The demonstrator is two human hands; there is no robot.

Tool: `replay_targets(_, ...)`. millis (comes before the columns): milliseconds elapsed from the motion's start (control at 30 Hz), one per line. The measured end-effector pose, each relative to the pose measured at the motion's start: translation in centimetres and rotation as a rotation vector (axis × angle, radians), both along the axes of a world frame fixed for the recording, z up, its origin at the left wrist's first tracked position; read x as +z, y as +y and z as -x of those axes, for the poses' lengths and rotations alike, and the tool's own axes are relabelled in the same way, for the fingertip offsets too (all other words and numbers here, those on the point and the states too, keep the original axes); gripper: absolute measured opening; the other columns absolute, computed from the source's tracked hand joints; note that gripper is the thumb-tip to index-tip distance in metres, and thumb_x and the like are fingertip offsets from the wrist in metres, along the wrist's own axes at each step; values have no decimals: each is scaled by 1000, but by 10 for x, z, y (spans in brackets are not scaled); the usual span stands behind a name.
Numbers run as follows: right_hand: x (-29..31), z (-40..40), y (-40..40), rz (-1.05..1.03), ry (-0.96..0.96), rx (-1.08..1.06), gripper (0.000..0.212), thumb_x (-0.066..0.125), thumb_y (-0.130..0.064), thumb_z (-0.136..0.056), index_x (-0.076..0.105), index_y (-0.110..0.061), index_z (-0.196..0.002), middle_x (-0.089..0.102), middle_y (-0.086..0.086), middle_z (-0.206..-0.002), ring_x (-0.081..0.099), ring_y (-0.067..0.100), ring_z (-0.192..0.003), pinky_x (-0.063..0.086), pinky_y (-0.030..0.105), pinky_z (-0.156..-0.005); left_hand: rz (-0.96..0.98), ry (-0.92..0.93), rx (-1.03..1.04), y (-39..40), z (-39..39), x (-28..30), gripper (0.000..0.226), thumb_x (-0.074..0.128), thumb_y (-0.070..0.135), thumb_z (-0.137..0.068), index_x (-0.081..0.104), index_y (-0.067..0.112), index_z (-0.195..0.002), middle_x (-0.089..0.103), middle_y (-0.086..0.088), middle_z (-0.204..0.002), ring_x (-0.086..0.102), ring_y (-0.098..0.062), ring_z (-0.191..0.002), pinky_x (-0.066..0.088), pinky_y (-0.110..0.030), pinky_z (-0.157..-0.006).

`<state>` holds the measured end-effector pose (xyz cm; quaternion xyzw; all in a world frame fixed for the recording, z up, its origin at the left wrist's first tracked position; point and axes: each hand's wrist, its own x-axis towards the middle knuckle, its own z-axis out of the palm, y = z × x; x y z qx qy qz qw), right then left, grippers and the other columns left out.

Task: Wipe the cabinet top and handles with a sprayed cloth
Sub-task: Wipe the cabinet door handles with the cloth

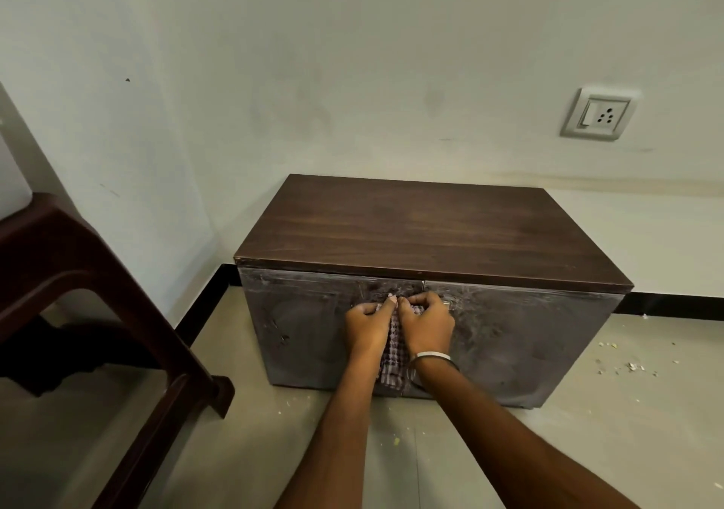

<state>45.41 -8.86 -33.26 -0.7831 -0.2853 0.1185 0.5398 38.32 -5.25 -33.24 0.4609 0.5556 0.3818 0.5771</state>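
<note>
Cabinet (431,230) with a dark wood top stands on the floor against the wall, its grey doors smeared. Left hand (366,322) and right hand (425,322) both grip the checked cloth (393,352) at the door seam. No writing is readable.

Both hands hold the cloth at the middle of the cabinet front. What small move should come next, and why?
Probably rub the cloth sideways along the handle under the right hand. Both hands, the left hand too, already pinch it where the doors meet, and a bit of metal shows by the right fingers. The cabinet front looks smeared.
</note>
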Motion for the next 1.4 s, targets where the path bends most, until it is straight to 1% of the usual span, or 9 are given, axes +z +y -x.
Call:
replay_targets(133,3,-1,1,16,-61,43,11,69,-17,-85,63,-10,-79,63,1,-74,55,14,-69,35,22,-64,171,-85,4,-1,3,1,31,73,33,-81,69,6,-66,72,-8,-72,66,-21,-67,55,-32,-66)
replay_targets(267,1,-4,-1,-9,-5,34,11,70,-16,-86,64,-11,-78,61,-2,-73,54,13,-69,36,21,-66,73,-31,29,-3,-3,4,26,71,32,-83,64,10,-72,68,-5,-71,60,-18,-64,46,-25,-57)
replay_targets(433,0,-1,0,17,-16,35,8,67,-17,-89,65,-11,-84,60,-3,-76,50,7,-66,35,19,-65,58,-40,-4,-2,0,3,21,71,30,-84,66,10,-85,72,-8,-85,67,-23,-81,56,-37,-77)
replay_targets(567,-3,-1,-4,5,-68,60,6,67,-15,-89,67,-9,-87,59,-5,-77,51,8,-70,36,18,-67,127,-166,-30,-6,4,-3,19,70,28,-85,65,10,-82,72,-10,-85,67,-20,-76,53,-29,-64)
replay_targets(800,-18,2,-12,7,-18,105,6,67,-14,-89,66,-9,-87,65,0,-80,59,16,-78,41,24,-68,154,-134,-36,-8,7,-16,19,70,26,-84,67,8,-87,73,-12,-92,68,-26,-88,54,-34,-75)
replay_targets(933,-18,2,-12,-12,-12,91,6,68,-15,-89,66,-9,-86,64,-2,-77,58,13,-73,35,13,-58,130,-126,-32,-6,6,-17,16,71,26,-84,66,11,-82,73,-11,-89,68,-25,-87,54,-34,-76)
replay_targets(1133,-9,-2,-5,-48,-10,64,7,69,-14,-87,67,-8,-86,63,-1,-79,56,13,-74,39,22,-69,90,-183,-12,-2,2,-9,16,72,25,-84,64,12,-80,71,-9,-85,65,-20,-78,53,-31,-69)
replay_targets(1233,-15,-1,-8,-48,-18,87,7,69,-14,-87,67,-8,-88,65,1,-81,58,15,-76,41,23,-70,114,-174,-28,-4,4,-17,15,71,27,-84,65,13,-82,72,-10,-90,68,-23,-85,55,-35,-76)
replay_targets(1400,-33,3,-15,-56,-8,121,10,68,-15,-89,60,-17,-83,62,-5,-79,58,11,-75,38,11,-63,113,-143,-54,-6,9,-33,18,71,28,-83,68,11,-88,73,-10,-92,69,-24,-89,57,-36,-80)
